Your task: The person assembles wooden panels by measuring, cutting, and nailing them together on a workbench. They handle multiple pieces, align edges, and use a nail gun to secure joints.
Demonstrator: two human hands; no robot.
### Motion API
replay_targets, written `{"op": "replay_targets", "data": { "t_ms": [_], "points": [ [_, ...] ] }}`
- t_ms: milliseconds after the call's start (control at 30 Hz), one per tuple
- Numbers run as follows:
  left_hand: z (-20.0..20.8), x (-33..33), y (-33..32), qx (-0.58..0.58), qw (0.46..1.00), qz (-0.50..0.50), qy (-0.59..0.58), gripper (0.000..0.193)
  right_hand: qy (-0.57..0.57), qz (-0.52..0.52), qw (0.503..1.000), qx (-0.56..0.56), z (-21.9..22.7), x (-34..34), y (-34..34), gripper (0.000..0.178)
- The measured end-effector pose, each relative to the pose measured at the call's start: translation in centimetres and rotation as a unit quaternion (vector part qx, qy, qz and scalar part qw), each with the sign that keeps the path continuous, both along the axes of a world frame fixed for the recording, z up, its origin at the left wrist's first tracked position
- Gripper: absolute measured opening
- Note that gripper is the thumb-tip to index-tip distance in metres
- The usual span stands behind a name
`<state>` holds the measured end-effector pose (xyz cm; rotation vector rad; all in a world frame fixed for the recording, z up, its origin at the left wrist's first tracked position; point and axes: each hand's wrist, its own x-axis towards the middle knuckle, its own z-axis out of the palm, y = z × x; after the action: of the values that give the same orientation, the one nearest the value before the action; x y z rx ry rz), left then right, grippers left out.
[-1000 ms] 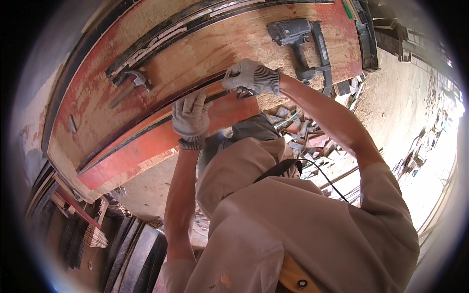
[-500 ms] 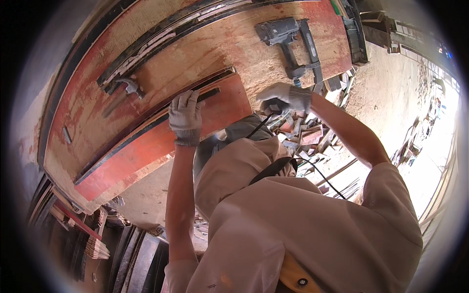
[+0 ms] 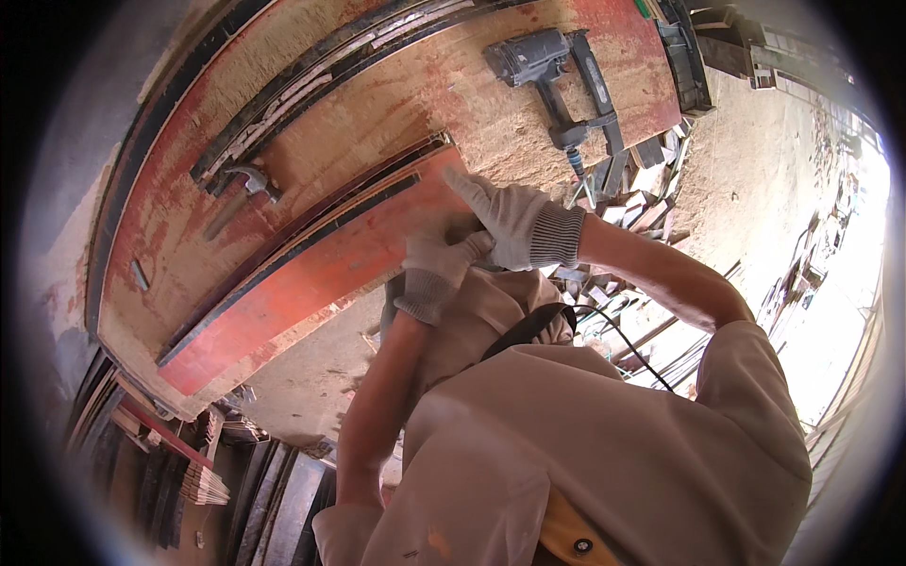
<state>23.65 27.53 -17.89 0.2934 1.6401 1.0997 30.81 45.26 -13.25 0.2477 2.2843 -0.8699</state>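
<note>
My gloved left hand (image 3: 437, 266) and gloved right hand (image 3: 514, 223) meet at the near edge of a long red board (image 3: 302, 288), close to its right end. The left fingers are bent and smeared by motion; a dark patch shows between the hands, too unclear to name. My right hand's visible fingers stretch out over the board's surface, and its palm side is hidden. A narrow dark-edged strip (image 3: 330, 226) lies along the board's far side. Sawdust covers the workbench (image 3: 368, 113) under them.
A black nail gun (image 3: 547, 80) with its hose fitting down lies at the bench's far right. Left of the board rests a claw hammer (image 3: 247, 189). Long strips (image 3: 311, 80) lie at the back. Wood offcuts (image 3: 651, 203) are heaped on the floor at right; stacked boards (image 3: 274, 500) stand lower left.
My left hand has slid right and nearer along the board. The right hand has moved left onto the board; the dark object that was in it is no longer clearly visible.
</note>
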Motion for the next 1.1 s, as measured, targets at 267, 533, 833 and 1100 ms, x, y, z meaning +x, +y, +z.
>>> {"op": "replay_targets", "data": {
  "t_ms": [267, 533, 833, 1100],
  "points": [
    [-2.2, -5.7, -3.2, -0.016, 0.992, 0.092, 0.084, 0.024, -0.107, -0.037, 0.993, -0.046, -4.1, 2.2, 10.7, 0.046],
    [-8.4, -9.6, -7.0, -0.12, 0.823, -0.085, 0.548, 0.04, -0.063, 0.01, 0.989, 0.133, -10.0, 3.7, 17.5, 0.03],
    [-8.6, -9.6, -7.3, -0.075, 0.831, -0.059, 0.547, 0.035, -0.062, 0.053, 0.987, 0.138, -11.5, 0.0, 16.1, 0.046],
    [-8.3, -9.7, -7.3, -0.104, 0.833, -0.078, 0.538, 0.035, -0.045, 0.053, 0.988, 0.139, -11.8, -0.6, 15.3, 0.033]
  ]
}}
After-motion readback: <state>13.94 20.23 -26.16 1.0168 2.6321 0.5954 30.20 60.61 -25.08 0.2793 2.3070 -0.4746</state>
